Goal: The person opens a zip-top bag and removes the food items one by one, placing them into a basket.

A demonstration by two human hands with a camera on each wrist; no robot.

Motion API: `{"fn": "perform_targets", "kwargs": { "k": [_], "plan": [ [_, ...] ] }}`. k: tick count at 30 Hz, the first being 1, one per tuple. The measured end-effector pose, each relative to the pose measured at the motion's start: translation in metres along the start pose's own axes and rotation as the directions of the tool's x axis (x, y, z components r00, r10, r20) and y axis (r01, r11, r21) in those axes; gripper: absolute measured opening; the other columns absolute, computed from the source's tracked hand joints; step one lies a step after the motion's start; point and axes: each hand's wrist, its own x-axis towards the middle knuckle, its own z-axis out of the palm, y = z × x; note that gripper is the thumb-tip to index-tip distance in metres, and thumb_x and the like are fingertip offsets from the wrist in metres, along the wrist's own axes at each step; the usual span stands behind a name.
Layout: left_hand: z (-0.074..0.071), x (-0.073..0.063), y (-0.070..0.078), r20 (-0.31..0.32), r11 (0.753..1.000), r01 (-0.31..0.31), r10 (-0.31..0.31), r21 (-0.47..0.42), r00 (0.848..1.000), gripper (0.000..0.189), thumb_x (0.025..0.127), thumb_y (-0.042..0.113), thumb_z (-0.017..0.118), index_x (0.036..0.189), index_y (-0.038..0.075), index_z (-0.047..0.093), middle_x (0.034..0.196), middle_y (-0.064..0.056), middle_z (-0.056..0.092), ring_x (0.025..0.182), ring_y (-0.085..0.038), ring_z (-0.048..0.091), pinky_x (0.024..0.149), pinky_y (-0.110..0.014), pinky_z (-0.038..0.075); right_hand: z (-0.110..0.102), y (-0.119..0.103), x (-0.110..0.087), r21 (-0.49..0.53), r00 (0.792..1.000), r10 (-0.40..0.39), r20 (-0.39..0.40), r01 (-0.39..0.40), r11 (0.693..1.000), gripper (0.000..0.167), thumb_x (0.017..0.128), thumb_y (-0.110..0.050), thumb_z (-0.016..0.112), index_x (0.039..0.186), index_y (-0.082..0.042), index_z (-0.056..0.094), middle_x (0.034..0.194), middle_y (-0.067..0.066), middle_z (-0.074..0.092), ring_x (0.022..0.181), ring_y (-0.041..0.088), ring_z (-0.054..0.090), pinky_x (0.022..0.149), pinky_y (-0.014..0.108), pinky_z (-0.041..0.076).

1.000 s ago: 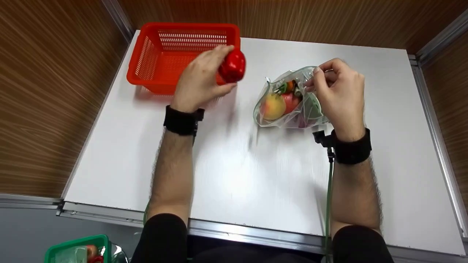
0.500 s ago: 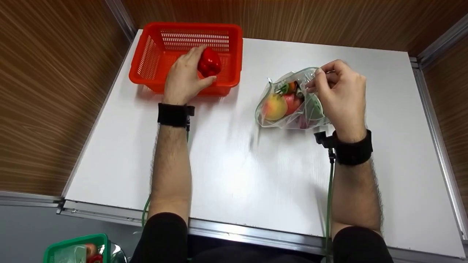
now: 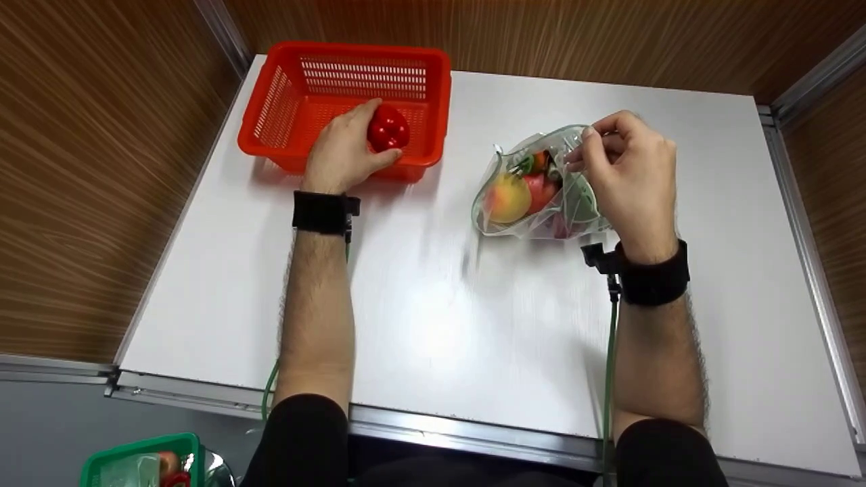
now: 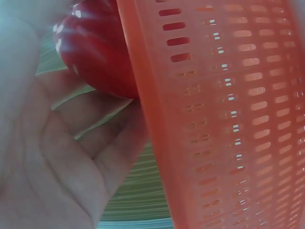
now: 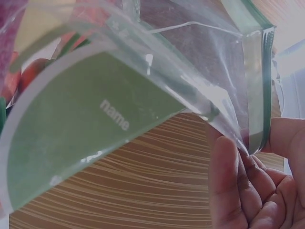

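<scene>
My left hand [image 3: 342, 152] reaches over the front rim of the red basket [image 3: 433, 108] and grips a red bell pepper [image 3: 389, 127] between thumb and fingers. The pepper is low inside the basket, at its right part. In the left wrist view, the pepper [image 4: 97, 52] shows partly behind the slotted basket wall [image 4: 214, 109], fingers curled about it. My right hand [image 3: 636, 169] pinches the top edge of a clear zip bag [image 3: 575, 199]. Through the plastic I see a yellow-red fruit [image 3: 509, 199] and a red one [image 3: 540, 193]. A green printed panel [image 5: 95, 119] on the bag reads "name".
Wood-grain panels [image 3: 595, 40] enclose the white table [image 3: 440, 304] at the back and sides. Below its front left edge stands a green basket [image 3: 142, 446] with produce in it. Green cables run along both forearms.
My left hand has carried the bell pepper leftward from beside the basket to over it, then lowered it inside. My right hand keeps its pinch on the bag, almost still.
</scene>
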Motion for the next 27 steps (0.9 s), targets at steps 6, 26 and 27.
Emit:
{"fn": "perform_targets", "kwargs": {
  "k": [6,26,27],
  "plan": [
    [-0.005,-0.007,0.004,0.053,1.000,0.027,-0.028,0.014,0.998,0.093,0.107,0.043,0.087,0.183,0.017,0.040,0.180,-0.014,0.058,0.163,-0.035,0.060,0.140,-0.055,0.049,0.000,-0.001,0.000,0.002,1.000,-0.006,0.005,0.006,1.000,0.017,0.116,-0.014,0.065,0.110,-0.005,0.078,0.092,0.013,0.089,0.071,-0.008,0.077,0.069,0.008,0.060],
    [0.002,-0.008,0.014,0.253,0.997,0.066,-0.071,0.030,0.965,0.083,0.111,0.047,0.078,0.179,0.016,0.044,0.166,-0.018,0.068,0.148,-0.035,0.071,0.132,-0.057,0.057,-0.001,-0.002,0.001,-0.007,1.000,0.000,0.011,0.000,1.000,0.018,0.116,-0.015,0.065,0.109,-0.006,0.079,0.090,0.009,0.089,0.073,-0.007,0.078,0.071,0.008,0.061],
    [0.003,-0.007,0.014,0.255,0.997,0.062,-0.069,0.035,0.965,0.082,0.111,0.048,0.077,0.179,0.016,0.045,0.165,-0.018,0.070,0.147,-0.035,0.072,0.131,-0.057,0.058,-0.001,-0.002,0.001,-0.006,1.000,0.000,0.012,0.000,1.000,0.018,0.116,-0.015,0.065,0.109,-0.006,0.079,0.090,0.009,0.089,0.073,-0.007,0.078,0.071,0.008,0.061]
  ]
}}
